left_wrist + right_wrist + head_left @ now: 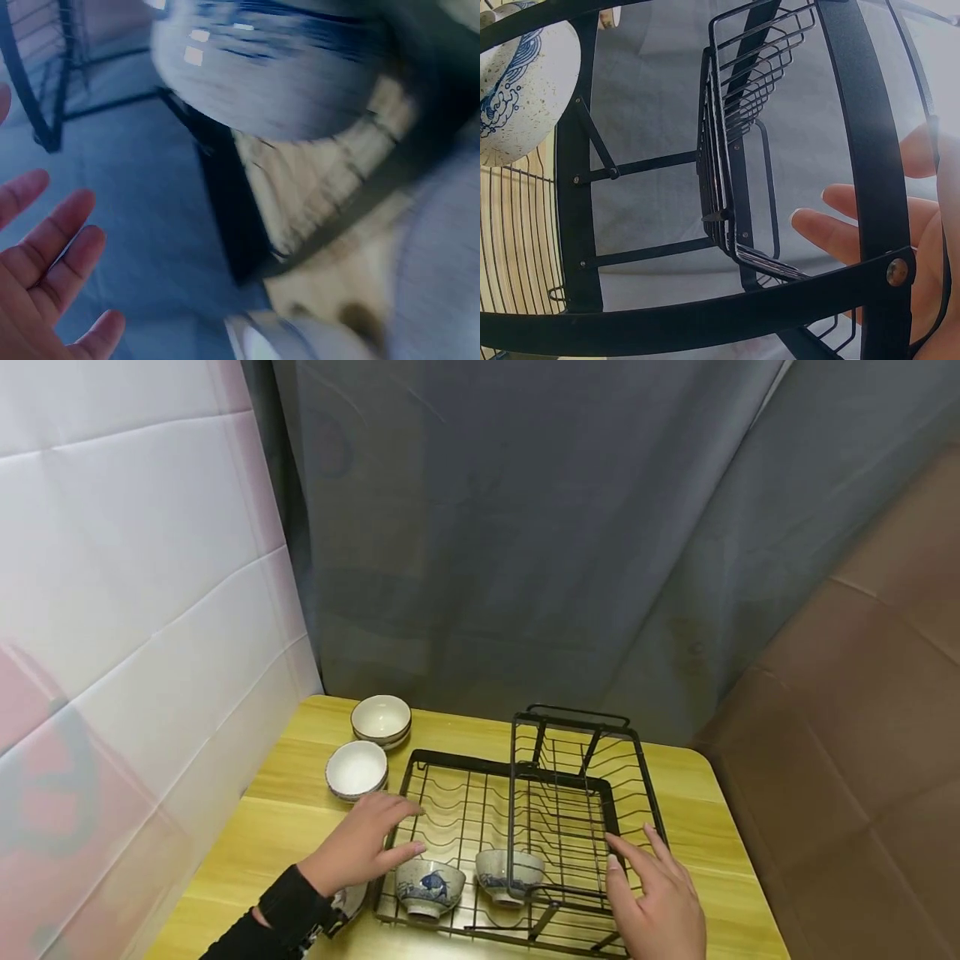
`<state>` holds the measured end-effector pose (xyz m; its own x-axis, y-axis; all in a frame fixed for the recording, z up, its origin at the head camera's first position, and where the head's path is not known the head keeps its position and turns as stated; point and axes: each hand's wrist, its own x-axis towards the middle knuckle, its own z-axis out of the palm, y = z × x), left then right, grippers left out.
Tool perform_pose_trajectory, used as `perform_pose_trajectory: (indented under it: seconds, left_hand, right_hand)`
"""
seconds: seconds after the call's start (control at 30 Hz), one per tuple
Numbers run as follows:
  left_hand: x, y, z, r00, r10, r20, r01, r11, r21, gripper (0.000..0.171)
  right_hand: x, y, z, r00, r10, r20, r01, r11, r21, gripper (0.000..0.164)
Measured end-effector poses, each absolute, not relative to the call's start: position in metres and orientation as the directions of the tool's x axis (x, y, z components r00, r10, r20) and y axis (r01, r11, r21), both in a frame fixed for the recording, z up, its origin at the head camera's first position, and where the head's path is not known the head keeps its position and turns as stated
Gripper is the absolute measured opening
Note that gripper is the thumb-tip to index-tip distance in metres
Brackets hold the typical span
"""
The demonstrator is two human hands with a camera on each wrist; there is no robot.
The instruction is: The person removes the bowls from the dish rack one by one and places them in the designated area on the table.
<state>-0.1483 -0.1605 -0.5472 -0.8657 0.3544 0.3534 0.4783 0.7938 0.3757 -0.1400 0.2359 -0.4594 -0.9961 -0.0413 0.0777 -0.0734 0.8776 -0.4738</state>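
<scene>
A black two-tier dish rack stands on the table. On its lower tier are two bowls with blue painting: a fish bowl at the front left and another bowl beside it, partly behind the upper tier's wires. My left hand hovers over the rack's left side, fingers spread, thumb close by the fish bowl's rim. Those fingers hold nothing in the left wrist view. Beside the raised upper tier is my right hand, its fingers loosely extended along the tier's right frame.
Two small stacks of white bowls, a back stack and a nearer stack, stand left of the rack. Under my left wrist another dish is partly hidden. A grey curtain hangs behind the wooden table.
</scene>
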Motion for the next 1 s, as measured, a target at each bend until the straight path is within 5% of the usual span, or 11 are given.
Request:
perform_pose_trajectory:
  seconds: [0.27,1.0]
  left_hand:
    - [-0.172,-0.108,-0.530,-0.820,0.486,0.303,0.572,0.727,0.380,0.052]
    - [-0.188,-0.012,-0.535,-0.697,0.706,0.123,0.717,0.687,0.121,0.050]
  right_hand:
    - [-0.140,0.235,-0.460,-0.994,-0.043,0.103,-0.087,0.874,-0.477,0.043]
    - [-0.138,0.233,-0.460,-0.985,-0.026,0.168,-0.107,0.862,-0.495,0.042]
